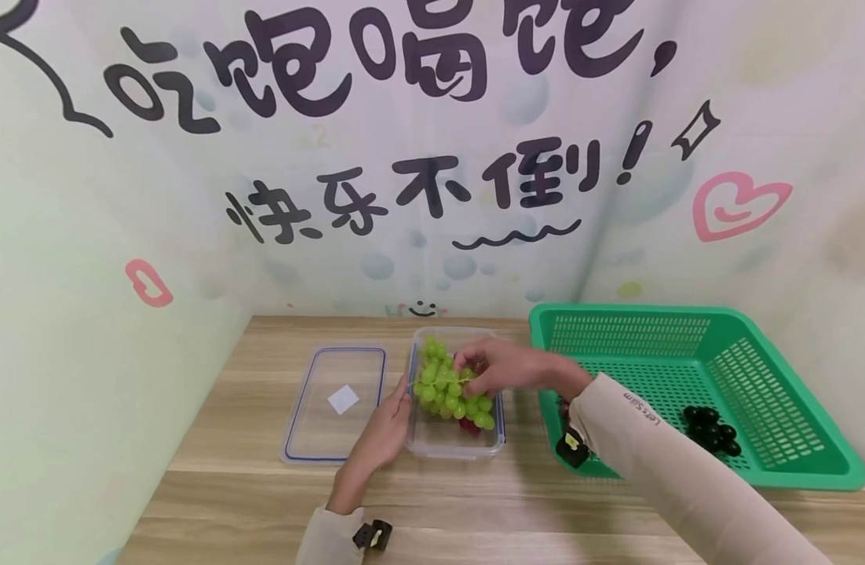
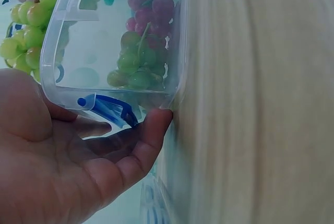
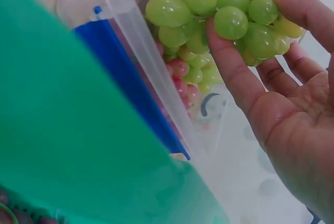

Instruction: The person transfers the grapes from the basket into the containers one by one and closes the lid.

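My right hand (image 1: 506, 365) pinches a bunch of green grapes (image 1: 443, 394) from above, over a clear plastic container (image 1: 439, 449). In the right wrist view the fingers (image 3: 235, 72) and thumb are around the upper grapes. My left hand (image 1: 388, 428) touches the container's left side, its fingers by a blue latch (image 2: 112, 110) in the left wrist view. Through the wall in that view, red grapes (image 2: 156, 4) and other green grapes (image 2: 135, 65) show inside the container. The held bunch hides most of them from the head view.
Left of the container lies a clear lid (image 1: 315, 439) with a blue seal and a white square label (image 1: 344, 399). On the right stands a green plastic basket (image 1: 637, 312) holding black grapes (image 1: 711, 430). A printed cloth (image 1: 418, 275) hangs behind the wooden table (image 1: 213, 447).
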`<action>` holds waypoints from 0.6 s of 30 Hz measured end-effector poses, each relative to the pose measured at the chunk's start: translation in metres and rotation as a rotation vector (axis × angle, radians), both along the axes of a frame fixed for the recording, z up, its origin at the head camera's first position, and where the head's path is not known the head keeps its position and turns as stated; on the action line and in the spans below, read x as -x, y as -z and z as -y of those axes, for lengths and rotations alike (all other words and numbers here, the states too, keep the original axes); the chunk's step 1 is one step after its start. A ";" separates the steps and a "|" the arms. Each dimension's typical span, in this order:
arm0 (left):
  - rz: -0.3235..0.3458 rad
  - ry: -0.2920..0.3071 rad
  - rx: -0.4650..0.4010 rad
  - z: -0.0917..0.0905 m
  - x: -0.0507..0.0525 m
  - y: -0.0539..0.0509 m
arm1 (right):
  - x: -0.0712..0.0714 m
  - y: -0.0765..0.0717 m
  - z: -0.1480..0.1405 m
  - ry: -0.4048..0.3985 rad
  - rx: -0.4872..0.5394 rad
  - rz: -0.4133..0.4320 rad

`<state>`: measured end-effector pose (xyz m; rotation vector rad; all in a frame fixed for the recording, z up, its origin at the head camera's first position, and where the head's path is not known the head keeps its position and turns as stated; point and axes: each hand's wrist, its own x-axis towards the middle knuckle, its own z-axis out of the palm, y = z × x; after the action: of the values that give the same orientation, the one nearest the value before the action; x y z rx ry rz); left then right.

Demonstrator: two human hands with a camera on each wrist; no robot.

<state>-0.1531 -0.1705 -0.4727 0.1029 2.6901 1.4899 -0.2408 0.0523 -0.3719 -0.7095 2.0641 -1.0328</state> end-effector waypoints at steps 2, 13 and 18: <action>0.011 -0.002 -0.003 0.000 0.000 0.000 | -0.001 0.002 0.001 -0.026 0.002 0.007; 0.012 0.014 -0.030 0.001 0.000 -0.002 | -0.011 0.007 0.015 -0.080 -0.148 -0.171; 0.004 0.021 -0.038 0.000 0.000 -0.002 | -0.018 0.012 0.023 -0.166 -0.247 -0.278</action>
<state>-0.1535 -0.1704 -0.4705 0.1291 2.6498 1.5333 -0.2224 0.0296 -0.3836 -0.9181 2.2724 -0.5996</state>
